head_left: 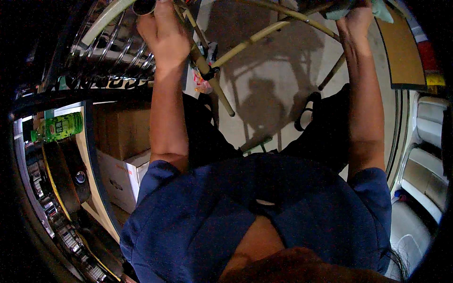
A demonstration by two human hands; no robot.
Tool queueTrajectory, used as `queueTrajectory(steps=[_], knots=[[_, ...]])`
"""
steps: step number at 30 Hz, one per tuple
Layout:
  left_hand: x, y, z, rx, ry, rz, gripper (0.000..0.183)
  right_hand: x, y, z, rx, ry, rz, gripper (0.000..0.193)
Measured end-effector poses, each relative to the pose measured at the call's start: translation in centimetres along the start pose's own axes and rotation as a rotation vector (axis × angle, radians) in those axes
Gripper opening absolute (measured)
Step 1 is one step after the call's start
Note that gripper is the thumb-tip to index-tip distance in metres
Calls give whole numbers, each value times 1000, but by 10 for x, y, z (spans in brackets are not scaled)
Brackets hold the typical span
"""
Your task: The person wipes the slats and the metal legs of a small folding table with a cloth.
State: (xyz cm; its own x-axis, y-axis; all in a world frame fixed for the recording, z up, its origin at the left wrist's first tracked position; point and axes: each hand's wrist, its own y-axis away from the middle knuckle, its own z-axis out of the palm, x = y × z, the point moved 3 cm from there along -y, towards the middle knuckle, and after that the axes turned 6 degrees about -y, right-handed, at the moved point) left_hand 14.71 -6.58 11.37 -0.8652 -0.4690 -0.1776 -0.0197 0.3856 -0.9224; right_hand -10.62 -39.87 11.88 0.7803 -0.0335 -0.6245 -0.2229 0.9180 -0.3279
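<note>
My left hand [165, 35] is at the upper left, its fingers closed. A dark, round-ended thing [144, 5] with a pale rim shows beside its fingers, partly cut off by the top edge. Beige tubular metal legs [257, 38] cross in front of me, like those of a folding stand or chair, with one leg right beside my left hand. At the upper right my right hand [356, 21] is closed on a pale green cloth [381, 12], close to the frame's upper part. The top edge hides most of what both hands touch.
Shiny coiled metal parts [125, 45] hang at the left above a shelf. Below are a green bottle [63, 125], a cardboard box [120, 129] and a white box [118, 181]. White plastic seats [417, 177] and a brown board [401, 52] are at the right.
</note>
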Motion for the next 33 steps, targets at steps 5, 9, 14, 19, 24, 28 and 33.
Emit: queueTrajectory(steps=[5, 9, 14, 19, 24, 28, 33], knots=[[17, -14, 10, -70, 333, -101, 41, -9, 2, -1, -171, -78, 91, 43], [12, 23, 66, -242, 949, -570, 53, -3, -13, -29, -116, -76, 67, 38], [6, 49, 137, -422, 812, -821, 56, 57, -59, -121, -41, -84, 259, 29], [-9, 65, 147, -471, 772, -883, 61, 79, -7, -84, 345, 586, 240, 21], [-37, 76, 148, -468, 703, -857, 67, 93, 12, -86, 168, 441, 444, 19], [-93, 95, 132, -464, 497, -710, 49, 70, 67, -13, 302, 463, 696, 22], [-48, 53, 88, -363, 412, -800, 53, 102, 67, -13, 364, 361, 543, 27]])
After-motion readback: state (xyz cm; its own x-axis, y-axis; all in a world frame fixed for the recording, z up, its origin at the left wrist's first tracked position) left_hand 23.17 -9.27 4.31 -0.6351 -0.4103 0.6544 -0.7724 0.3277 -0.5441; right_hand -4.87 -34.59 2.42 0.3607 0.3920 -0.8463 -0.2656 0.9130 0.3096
